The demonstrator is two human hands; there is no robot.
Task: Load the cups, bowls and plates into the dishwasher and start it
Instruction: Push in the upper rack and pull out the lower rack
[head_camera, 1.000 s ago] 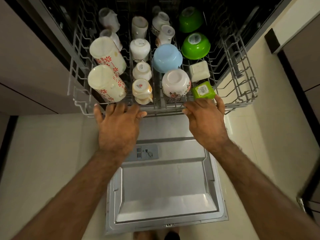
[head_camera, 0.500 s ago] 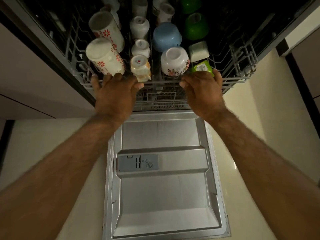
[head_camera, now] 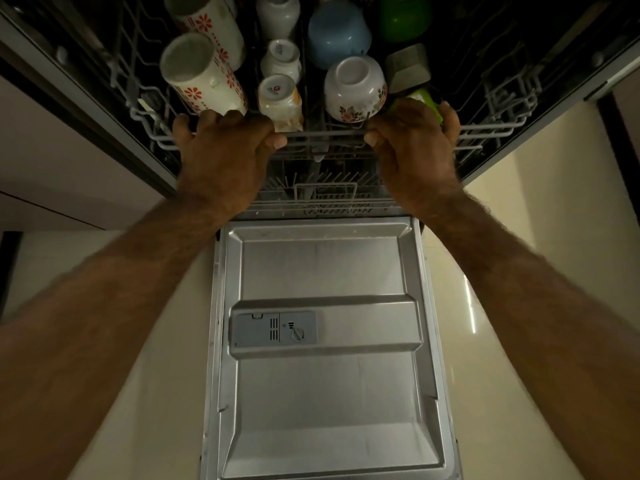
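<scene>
The upper wire rack (head_camera: 325, 135) sits almost wholly inside the dark dishwasher. It carries upturned dishes: two tall white cups with red flowers (head_camera: 201, 77), small white cups (head_camera: 280, 60), a blue bowl (head_camera: 337, 31), a floral white bowl (head_camera: 355, 88), a green bowl (head_camera: 403, 19) and a small green container (head_camera: 427, 100). My left hand (head_camera: 221, 150) grips the rack's front rail on the left, fingers curled over the wire. My right hand (head_camera: 415, 147) grips the same rail on the right, partly covering the green container.
The dishwasher door (head_camera: 325, 358) lies open and flat below my arms, with the grey detergent dispenser (head_camera: 273, 329) on its inner face. The lower rack (head_camera: 325, 199) shows under the upper one. Cabinet fronts (head_camera: 52, 140) flank the opening; pale floor (head_camera: 519, 237) lies on both sides.
Both hands have pushed the upper rack back into the dishwasher; the dishes moved away into the dark tub and more of the open door shows.
</scene>
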